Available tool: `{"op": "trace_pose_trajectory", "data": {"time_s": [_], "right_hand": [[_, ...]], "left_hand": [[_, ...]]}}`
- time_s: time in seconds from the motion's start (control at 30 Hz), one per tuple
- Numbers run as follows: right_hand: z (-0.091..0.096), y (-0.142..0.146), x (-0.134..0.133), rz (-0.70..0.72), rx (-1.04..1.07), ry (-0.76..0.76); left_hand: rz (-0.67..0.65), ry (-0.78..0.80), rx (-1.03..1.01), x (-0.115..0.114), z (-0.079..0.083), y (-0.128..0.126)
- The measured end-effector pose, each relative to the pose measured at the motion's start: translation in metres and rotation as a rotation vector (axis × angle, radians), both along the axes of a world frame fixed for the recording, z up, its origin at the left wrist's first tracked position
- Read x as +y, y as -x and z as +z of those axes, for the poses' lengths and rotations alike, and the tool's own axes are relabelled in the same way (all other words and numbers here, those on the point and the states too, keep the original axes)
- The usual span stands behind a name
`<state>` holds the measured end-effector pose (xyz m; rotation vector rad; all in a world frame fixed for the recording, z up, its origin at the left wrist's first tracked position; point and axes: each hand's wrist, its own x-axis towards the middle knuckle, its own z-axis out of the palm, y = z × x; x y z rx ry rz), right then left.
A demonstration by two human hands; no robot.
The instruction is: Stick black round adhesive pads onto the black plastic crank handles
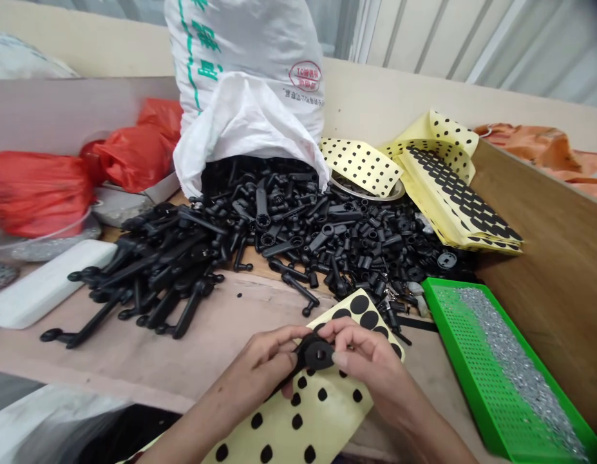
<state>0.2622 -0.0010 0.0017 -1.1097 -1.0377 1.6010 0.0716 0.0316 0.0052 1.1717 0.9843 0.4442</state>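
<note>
My left hand [266, 361] and my right hand [368, 361] meet low in the middle of the view, both pinched on one black plastic handle part [316, 354] with a round end and a hole in it. Its stem runs down-left under my left fingers. Under my hands lies a yellow backing sheet [308, 419] with black round stickers; several spots near the top still carry large black discs [360, 309].
A white woven sack [250, 77] spills a heap of black plastic parts [288, 225] across the bench. Long black handles [148, 270] lie left. A green perforated tray [501, 367] of small metal pieces sits right. More yellow sticker sheets [447, 187] and red bags [37, 187] lie behind.
</note>
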Motion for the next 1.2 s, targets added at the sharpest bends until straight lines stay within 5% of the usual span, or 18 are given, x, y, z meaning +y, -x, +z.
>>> {"op": "trace_pose_trajectory", "data": {"time_s": [0.4, 1.2], "right_hand": [[-0.003, 0.001, 0.0, 0.017, -0.018, 0.011], [-0.003, 0.002, 0.002, 0.084, -0.112, -0.001]], "left_hand": [[-0.04, -0.051, 0.012, -0.001, 0.011, 0.001], [-0.033, -0.084, 0.069, -0.006, 0.01, 0.003]]}}
